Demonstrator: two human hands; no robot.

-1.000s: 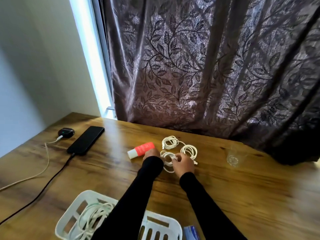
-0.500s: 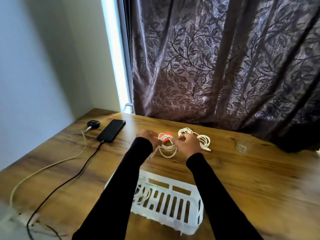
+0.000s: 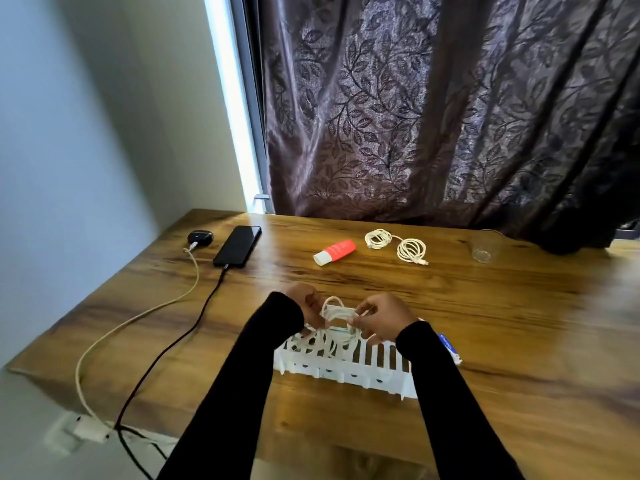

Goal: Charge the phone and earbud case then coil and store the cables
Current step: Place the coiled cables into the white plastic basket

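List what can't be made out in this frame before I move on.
- Basket contents: head view, forearms and slats hide most of the inside.
- Coil held by left hand and right hand: its plug ends are hidden by fingers.
- Blue-and-white item beside the basket: mostly behind the right sleeve.
- Earbud case: too small to read any charging light.
- Wall plug: below the table edge, blurred.
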